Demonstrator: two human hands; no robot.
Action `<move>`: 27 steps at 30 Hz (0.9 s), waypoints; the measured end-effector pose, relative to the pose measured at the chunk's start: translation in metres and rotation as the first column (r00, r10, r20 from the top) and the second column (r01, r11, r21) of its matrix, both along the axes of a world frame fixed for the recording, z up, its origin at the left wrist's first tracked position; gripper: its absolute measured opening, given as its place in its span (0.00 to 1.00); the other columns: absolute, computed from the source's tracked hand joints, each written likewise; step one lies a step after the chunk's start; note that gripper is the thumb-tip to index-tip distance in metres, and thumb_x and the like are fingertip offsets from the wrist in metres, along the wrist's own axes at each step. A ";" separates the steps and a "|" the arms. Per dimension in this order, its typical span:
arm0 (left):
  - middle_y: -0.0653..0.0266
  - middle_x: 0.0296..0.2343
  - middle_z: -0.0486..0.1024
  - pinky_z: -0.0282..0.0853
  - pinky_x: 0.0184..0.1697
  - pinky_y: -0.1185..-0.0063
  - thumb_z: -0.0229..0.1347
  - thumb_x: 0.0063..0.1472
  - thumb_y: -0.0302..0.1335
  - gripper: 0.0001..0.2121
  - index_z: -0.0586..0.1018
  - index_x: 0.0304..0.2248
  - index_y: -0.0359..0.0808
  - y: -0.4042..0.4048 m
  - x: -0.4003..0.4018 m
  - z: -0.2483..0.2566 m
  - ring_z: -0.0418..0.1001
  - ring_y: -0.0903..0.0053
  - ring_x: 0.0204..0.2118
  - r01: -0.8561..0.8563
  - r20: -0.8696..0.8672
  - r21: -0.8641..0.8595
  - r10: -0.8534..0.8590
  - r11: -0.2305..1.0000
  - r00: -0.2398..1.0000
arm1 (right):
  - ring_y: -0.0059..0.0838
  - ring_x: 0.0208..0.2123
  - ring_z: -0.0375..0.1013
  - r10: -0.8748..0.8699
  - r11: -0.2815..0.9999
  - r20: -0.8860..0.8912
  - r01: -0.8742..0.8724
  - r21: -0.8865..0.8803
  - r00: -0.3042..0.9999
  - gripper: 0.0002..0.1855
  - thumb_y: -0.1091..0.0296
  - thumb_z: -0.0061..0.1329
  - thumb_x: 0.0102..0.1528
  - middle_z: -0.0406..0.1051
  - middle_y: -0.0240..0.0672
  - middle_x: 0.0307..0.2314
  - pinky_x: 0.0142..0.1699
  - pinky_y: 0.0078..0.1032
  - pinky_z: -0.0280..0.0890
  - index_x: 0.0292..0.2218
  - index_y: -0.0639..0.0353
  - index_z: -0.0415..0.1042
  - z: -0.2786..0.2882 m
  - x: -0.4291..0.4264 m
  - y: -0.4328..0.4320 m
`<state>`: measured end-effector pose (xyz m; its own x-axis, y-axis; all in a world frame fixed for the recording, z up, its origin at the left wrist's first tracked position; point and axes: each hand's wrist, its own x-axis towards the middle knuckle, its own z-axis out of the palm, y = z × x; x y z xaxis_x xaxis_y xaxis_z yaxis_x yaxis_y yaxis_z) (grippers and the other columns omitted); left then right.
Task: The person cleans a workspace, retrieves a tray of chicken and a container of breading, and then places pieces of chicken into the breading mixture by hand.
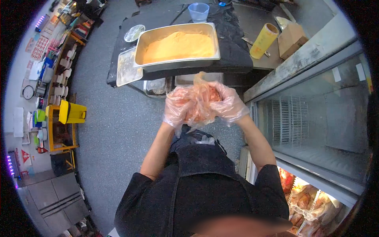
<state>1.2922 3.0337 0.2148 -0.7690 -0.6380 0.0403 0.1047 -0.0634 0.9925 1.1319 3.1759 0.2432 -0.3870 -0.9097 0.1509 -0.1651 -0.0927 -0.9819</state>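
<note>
Both my hands wear clear plastic gloves and hold a clear plastic bag of reddish raw meat (197,111) in front of my apron. My left hand (179,103) grips the bag's left side, and my right hand (229,102) grips its right side near the gathered top. Beyond them, a deep steel pan (177,62) heaped with orange-yellow powder (180,44) rests on a table covered in black plastic. A powder-dusted flat lid or tray (129,66) leans at the pan's left corner. Behind the pan stands a translucent plastic measuring jug (198,12).
A round dusted dish (134,33) lies left of the pan. To the right are a roll of cling film (264,41) and a cardboard box (292,41). A glass-door fridge (314,118) stands close on my right, with bagged meat (305,204) lit inside nearby. A yellow bin (72,112) is at left.
</note>
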 end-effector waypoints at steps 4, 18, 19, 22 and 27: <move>0.64 0.34 0.76 0.71 0.42 0.78 0.61 0.50 0.25 0.14 0.75 0.37 0.32 -0.037 -0.031 -0.018 0.73 0.80 0.37 0.052 -0.092 -0.100 -0.061 0.994 0.994 | 0.14 0.26 0.70 -0.211 0.977 -0.240 0.214 -0.014 0.948 0.20 0.68 0.57 0.49 0.72 0.26 0.25 0.32 0.18 0.68 0.43 0.60 0.70 0.005 -0.034 -0.020; 0.59 0.48 0.69 0.67 0.55 0.67 0.60 0.52 0.35 0.29 0.65 0.52 0.38 -0.275 -0.071 -0.032 0.68 0.66 0.51 0.019 -0.398 0.572 0.258 0.820 0.880 | 0.32 0.30 0.76 -0.107 0.890 -0.101 0.050 -0.452 0.989 0.20 0.72 0.51 0.52 0.74 0.45 0.33 0.33 0.26 0.71 0.46 0.62 0.64 0.168 -0.041 -0.195; 0.58 0.54 0.62 0.64 0.57 0.63 0.57 0.54 0.43 0.35 0.59 0.57 0.39 -0.293 -0.055 -0.043 0.62 0.63 0.56 -0.061 -0.346 0.543 0.289 0.838 0.893 | 0.31 0.30 0.76 -0.046 0.899 -0.099 -0.002 -0.438 0.994 0.19 0.72 0.51 0.52 0.74 0.44 0.33 0.34 0.26 0.71 0.46 0.63 0.64 0.160 -0.039 -0.221; 0.56 0.59 0.56 0.59 0.60 0.59 0.57 0.54 0.49 0.41 0.54 0.61 0.40 -0.333 -0.035 -0.055 0.56 0.59 0.60 -0.122 -0.293 0.539 0.321 0.834 0.900 | 0.30 0.31 0.76 0.059 0.906 -0.105 -0.097 -0.412 0.993 0.17 0.71 0.52 0.53 0.75 0.43 0.32 0.36 0.25 0.71 0.44 0.64 0.66 0.164 -0.036 -0.267; 0.55 0.59 0.55 0.57 0.61 0.58 0.59 0.53 0.48 0.42 0.54 0.62 0.41 -0.375 -0.032 -0.070 0.54 0.57 0.61 -0.159 -0.236 0.646 0.393 0.747 0.889 | 0.28 0.32 0.77 -0.005 0.956 -0.070 -0.015 -0.293 0.998 0.15 0.69 0.53 0.54 0.77 0.40 0.31 0.39 0.25 0.70 0.42 0.65 0.70 0.150 -0.056 -0.320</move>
<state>1.2606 2.6584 0.1448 -0.5652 -0.8000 -0.2016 0.5294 -0.5391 0.6551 1.0755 2.8562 0.3928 -0.3616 -0.8234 0.4374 -0.2304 -0.3756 -0.8977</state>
